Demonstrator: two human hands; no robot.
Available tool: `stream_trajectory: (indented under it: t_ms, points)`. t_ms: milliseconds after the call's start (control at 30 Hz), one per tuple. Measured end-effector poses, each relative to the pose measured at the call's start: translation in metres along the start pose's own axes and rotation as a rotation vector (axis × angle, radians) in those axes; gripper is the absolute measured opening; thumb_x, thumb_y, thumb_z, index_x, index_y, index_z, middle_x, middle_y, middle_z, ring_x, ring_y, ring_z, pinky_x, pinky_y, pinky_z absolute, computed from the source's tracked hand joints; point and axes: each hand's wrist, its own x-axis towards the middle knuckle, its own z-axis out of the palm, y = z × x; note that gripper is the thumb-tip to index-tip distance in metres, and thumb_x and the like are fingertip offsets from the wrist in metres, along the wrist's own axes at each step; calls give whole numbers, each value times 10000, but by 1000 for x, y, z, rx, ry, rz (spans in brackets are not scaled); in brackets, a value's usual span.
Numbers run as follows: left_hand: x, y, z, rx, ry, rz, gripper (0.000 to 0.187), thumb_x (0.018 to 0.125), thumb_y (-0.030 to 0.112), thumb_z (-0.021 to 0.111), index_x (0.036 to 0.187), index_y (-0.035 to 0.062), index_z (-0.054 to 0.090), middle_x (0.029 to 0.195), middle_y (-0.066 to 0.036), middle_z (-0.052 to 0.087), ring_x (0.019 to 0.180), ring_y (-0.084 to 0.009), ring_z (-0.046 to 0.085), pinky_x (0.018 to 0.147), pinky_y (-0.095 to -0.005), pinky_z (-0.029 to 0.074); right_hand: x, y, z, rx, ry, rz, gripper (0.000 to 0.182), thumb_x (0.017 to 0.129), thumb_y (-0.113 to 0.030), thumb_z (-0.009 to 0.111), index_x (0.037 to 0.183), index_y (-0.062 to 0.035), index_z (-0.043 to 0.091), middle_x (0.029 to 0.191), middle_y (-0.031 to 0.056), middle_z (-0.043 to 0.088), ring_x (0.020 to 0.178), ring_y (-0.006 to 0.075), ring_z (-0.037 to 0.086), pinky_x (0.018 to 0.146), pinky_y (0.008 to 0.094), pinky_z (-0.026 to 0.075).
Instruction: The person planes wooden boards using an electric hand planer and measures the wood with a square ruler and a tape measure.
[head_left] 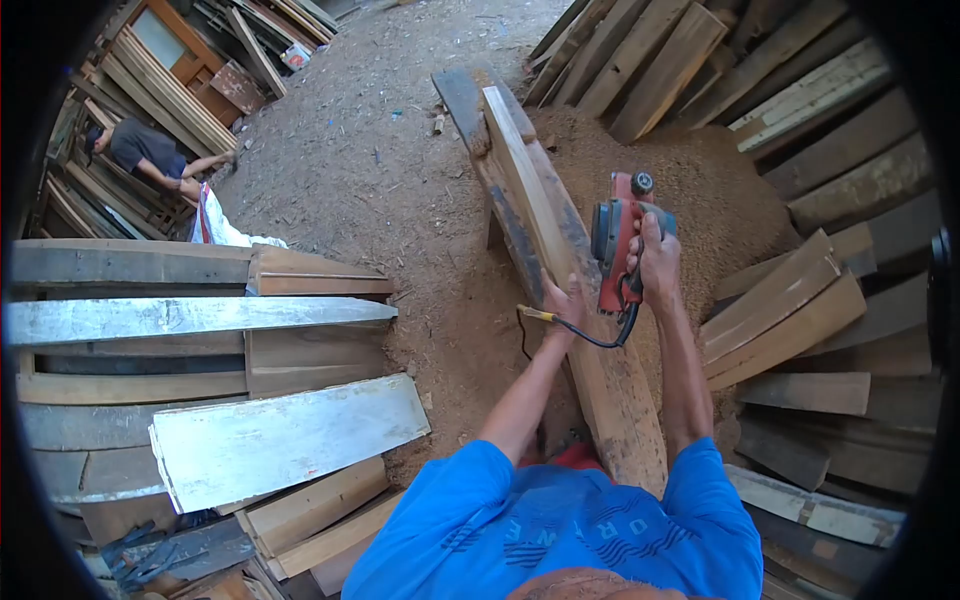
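Observation:
My right hand (657, 262) is closed around the handle of a red and black electric planer (618, 235), held tilted to the right of a long workbench beam (612, 400). A pale wooden board (522, 175) lies lengthwise on the beam. At its near end, my left hand (564, 303) grips the board, with some fingers hidden. The planer's black power cord (600, 343) loops from its rear past my left wrist to a yellow-wrapped section (537, 314).
Stacked planks (790, 310) line the right side, over heaped sawdust (715, 190). More lumber lies left, including a white-painted board (295, 440). Another person (145, 155) bends near leaning timber at the far left. Shavings cover the ground (350, 150).

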Motion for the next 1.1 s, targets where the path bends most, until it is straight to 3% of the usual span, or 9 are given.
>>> stream_trajectory:
  t_ms: [100, 133, 233, 300, 400, 500, 733, 967, 1100]
  points:
    - [-61, -20, -25, -78, -224, 150, 838, 990, 413, 585, 1519, -137, 239, 1485, -390, 409, 1385, -498, 437, 1161, -488, 352, -46, 5, -32, 5, -11, -2, 415, 1037, -459, 588, 1190, -78, 650, 696, -52, 545, 542, 50, 509, 480, 220, 416]
    - [-96, -26, -36, 65, -320, 70, 795, 1006, 431, 539, 1481, -149, 277, 1479, -389, 408, 1392, -487, 431, 1160, -501, 346, -60, 6, -41, -20, -36, 29, 468, 1040, -486, 569, 1248, -74, 646, 695, -56, 539, 546, 49, 503, 491, 227, 420]
    - [-205, -20, -82, -14, -654, -5, 808, 1001, 469, 534, 1503, -110, 279, 1453, -375, 454, 1386, -477, 443, 1161, -498, 351, -105, 7, -65, -134, -111, 36, 494, 1050, -509, 529, 1237, -67, 648, 709, -56, 538, 569, 46, 507, 506, 238, 429]
    - [-268, -17, -111, 284, -1007, -154, 770, 975, 488, 580, 1529, -3, 369, 1421, -301, 542, 1361, -443, 492, 1148, -482, 384, -135, 20, -83, -137, -177, 30, 494, 1059, -517, 494, 1174, -58, 634, 726, -45, 545, 585, 49, 515, 508, 236, 427]
    - [-320, -61, -150, 409, -1450, -14, 615, 982, 480, 568, 1428, 57, 567, 1444, -219, 567, 1346, -388, 530, 1129, -459, 415, -178, 14, -100, -170, -245, 32, 446, 1069, -483, 477, 1094, -56, 604, 725, -38, 548, 570, 46, 508, 488, 227, 420]
    - [-340, -91, -168, 392, -1507, -394, 599, 986, 469, 566, 1404, 40, 587, 1410, -236, 591, 1322, -378, 556, 1120, -450, 423, -215, 26, -119, -230, -301, 75, 402, 1076, -445, 470, 1061, -60, 586, 708, -35, 537, 555, 50, 509, 490, 234, 431]
    - [-322, -93, -182, 425, -980, -232, 463, 969, 412, 613, 1185, 7, 675, 1133, -209, 715, 1073, -367, 684, 935, -456, 534, -305, 47, -151, -231, -380, 262, 410, 1041, -475, 510, 975, -74, 566, 707, -21, 545, 581, 78, 533, 529, 274, 450]
    - [-326, -76, -161, 496, -1230, -233, 453, 966, 405, 585, 1230, 51, 689, 1114, -214, 721, 1085, -370, 684, 928, -460, 528, -361, 71, -168, -238, -405, 252, 510, 992, -522, 576, 1088, -22, 603, 698, -7, 547, 568, 93, 534, 528, 281, 461]
    - [-342, -56, -144, 541, -1349, -96, 438, 954, 363, 586, 1263, 67, 681, 1157, -205, 711, 1116, -355, 671, 960, -445, 514, -350, 94, -164, -366, -373, 206, 635, 965, -603, 573, 1101, 14, 632, 725, 63, 601, 653, 172, 600, 611, 361, 496]
